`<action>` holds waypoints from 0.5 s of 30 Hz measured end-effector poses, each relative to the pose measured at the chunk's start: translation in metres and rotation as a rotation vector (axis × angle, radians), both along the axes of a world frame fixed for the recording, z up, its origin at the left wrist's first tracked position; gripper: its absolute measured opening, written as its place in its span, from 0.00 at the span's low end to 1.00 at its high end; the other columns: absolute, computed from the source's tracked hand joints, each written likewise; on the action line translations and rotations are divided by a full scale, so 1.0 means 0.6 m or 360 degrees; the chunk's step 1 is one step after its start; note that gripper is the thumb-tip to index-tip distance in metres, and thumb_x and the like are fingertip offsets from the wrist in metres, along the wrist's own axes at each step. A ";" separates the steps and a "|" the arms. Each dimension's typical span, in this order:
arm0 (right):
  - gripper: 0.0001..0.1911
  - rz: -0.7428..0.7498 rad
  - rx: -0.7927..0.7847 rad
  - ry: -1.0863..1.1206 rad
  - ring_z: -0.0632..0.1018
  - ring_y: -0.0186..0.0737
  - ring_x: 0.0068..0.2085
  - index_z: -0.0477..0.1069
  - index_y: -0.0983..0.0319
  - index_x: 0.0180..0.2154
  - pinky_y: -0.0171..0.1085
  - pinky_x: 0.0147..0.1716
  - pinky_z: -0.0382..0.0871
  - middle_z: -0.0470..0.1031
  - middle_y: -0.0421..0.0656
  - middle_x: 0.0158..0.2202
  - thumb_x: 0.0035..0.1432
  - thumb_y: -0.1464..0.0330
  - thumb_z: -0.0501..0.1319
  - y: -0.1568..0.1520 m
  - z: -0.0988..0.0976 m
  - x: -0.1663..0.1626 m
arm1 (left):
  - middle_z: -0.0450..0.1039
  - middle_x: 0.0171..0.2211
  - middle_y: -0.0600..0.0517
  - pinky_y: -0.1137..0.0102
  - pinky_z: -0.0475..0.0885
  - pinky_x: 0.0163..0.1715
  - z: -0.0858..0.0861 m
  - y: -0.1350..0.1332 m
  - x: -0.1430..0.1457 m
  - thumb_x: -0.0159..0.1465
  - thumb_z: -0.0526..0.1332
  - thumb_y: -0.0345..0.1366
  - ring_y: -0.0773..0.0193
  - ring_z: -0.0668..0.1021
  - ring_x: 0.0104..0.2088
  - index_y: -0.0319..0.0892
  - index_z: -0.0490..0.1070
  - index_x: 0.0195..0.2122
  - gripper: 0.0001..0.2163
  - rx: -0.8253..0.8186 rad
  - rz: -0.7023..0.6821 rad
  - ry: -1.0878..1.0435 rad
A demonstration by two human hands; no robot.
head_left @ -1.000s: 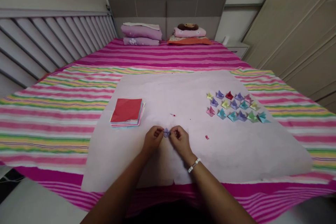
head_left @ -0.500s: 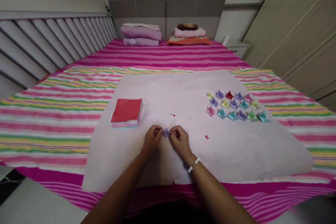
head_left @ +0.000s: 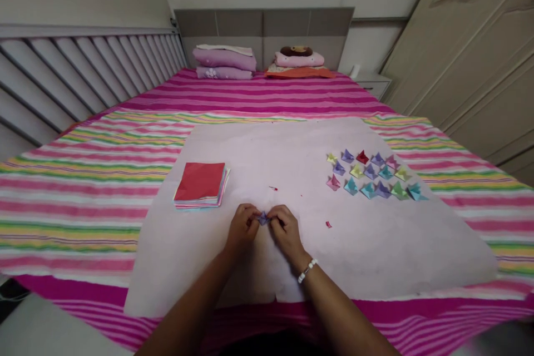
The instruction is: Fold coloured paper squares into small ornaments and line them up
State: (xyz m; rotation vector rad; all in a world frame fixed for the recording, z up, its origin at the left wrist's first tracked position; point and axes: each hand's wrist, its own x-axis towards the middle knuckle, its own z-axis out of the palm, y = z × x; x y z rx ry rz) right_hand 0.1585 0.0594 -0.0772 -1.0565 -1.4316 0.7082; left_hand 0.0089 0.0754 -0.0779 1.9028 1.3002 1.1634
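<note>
A small purple origami piece (head_left: 262, 218) is pinched between my two hands, low over the pale sheet (head_left: 271, 150). My left hand (head_left: 242, 228) grips its left tip with thumb and fingers. On the other side, my right hand (head_left: 286, 231), with a white beaded bracelet on the wrist, pinches the right tip. The fingertips hide the ends of the piece. Just beyond the hands lies a thin red-tipped item (head_left: 273, 188), too small to name. A scrap of red paper (head_left: 328, 225) rests to the right of my right hand.
Left of the hands is a stack of square coloured paper (head_left: 199, 181), red on top. Several finished origami pieces (head_left: 369, 189) sit in rows on the right. The sheet covers a striped bedspread (head_left: 104, 194); folded bedding (head_left: 225, 59) stands by the headboard.
The view has tilted slightly, so everything appears a little lower. Both hands keep their pinch on the purple origami piece, with the fingers shifted slightly and the piece turned a little.
</note>
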 end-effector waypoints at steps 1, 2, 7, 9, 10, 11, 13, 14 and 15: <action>0.10 -0.0002 -0.0005 -0.0012 0.72 0.39 0.34 0.71 0.59 0.29 0.37 0.32 0.66 0.70 0.42 0.31 0.53 0.77 0.54 0.000 0.000 0.000 | 0.66 0.39 0.48 0.71 0.71 0.31 0.001 -0.001 0.001 0.55 0.54 0.24 0.65 0.73 0.33 0.40 0.73 0.36 0.11 0.0000 -0.0003 0.0032; 0.09 -0.0001 -0.0013 -0.0025 0.72 0.38 0.32 0.71 0.60 0.29 0.36 0.30 0.66 0.69 0.42 0.31 0.53 0.77 0.54 0.000 0.000 -0.001 | 0.66 0.40 0.48 0.71 0.70 0.30 0.002 -0.002 0.001 0.55 0.54 0.24 0.66 0.73 0.32 0.40 0.73 0.37 0.12 -0.0003 -0.0009 0.0065; 0.06 -0.0010 -0.0047 -0.0073 0.67 0.33 0.25 0.68 0.60 0.28 0.33 0.24 0.61 0.65 0.39 0.30 0.53 0.76 0.57 -0.001 -0.002 -0.006 | 0.66 0.46 0.48 0.72 0.69 0.30 0.011 -0.008 -0.003 0.57 0.54 0.25 0.71 0.72 0.28 0.41 0.73 0.36 0.10 -0.0070 -0.0046 0.0273; 0.07 -0.0018 -0.0046 -0.0087 0.66 0.33 0.25 0.68 0.60 0.28 0.33 0.24 0.60 0.65 0.39 0.30 0.52 0.78 0.56 0.000 -0.005 -0.007 | 0.66 0.47 0.48 0.71 0.69 0.32 0.018 -0.010 -0.004 0.57 0.54 0.25 0.71 0.71 0.27 0.42 0.73 0.36 0.11 -0.0106 -0.0032 0.0367; 0.08 -0.0019 -0.0045 -0.0094 0.66 0.33 0.25 0.68 0.60 0.28 0.33 0.24 0.60 0.65 0.39 0.30 0.51 0.78 0.55 0.000 -0.006 -0.008 | 0.66 0.48 0.48 0.71 0.69 0.32 0.023 -0.011 -0.004 0.56 0.54 0.25 0.71 0.72 0.27 0.43 0.73 0.36 0.11 -0.0125 -0.0022 0.0414; 0.09 -0.0019 -0.0043 -0.0101 0.66 0.33 0.25 0.67 0.60 0.29 0.33 0.24 0.60 0.65 0.39 0.30 0.50 0.79 0.54 0.001 -0.008 -0.008 | 0.66 0.48 0.49 0.71 0.69 0.33 0.028 -0.011 -0.003 0.56 0.55 0.26 0.71 0.72 0.27 0.43 0.73 0.37 0.11 -0.0145 -0.0013 0.0461; 0.10 -0.0016 -0.0040 -0.0116 0.66 0.34 0.26 0.68 0.60 0.29 0.33 0.24 0.60 0.65 0.39 0.30 0.48 0.80 0.54 0.001 -0.010 -0.007 | 0.67 0.48 0.50 0.71 0.70 0.34 0.037 -0.012 0.001 0.56 0.55 0.27 0.69 0.73 0.30 0.44 0.73 0.37 0.11 -0.0185 -0.0001 0.0555; 0.11 -0.0014 -0.0038 -0.0124 0.66 0.34 0.26 0.68 0.60 0.30 0.33 0.25 0.60 0.65 0.39 0.31 0.47 0.80 0.54 0.001 -0.010 -0.007 | 0.67 0.48 0.50 0.71 0.69 0.35 0.042 -0.012 0.004 0.56 0.56 0.27 0.67 0.74 0.32 0.45 0.73 0.37 0.11 -0.0204 0.0008 0.0600; 0.11 -0.0013 -0.0036 -0.0132 0.67 0.34 0.27 0.68 0.60 0.30 0.34 0.25 0.60 0.65 0.39 0.31 0.47 0.80 0.54 0.001 -0.011 -0.007 | 0.68 0.48 0.50 0.70 0.69 0.35 0.046 -0.012 0.007 0.57 0.56 0.27 0.66 0.75 0.34 0.45 0.73 0.38 0.11 -0.0221 0.0017 0.0643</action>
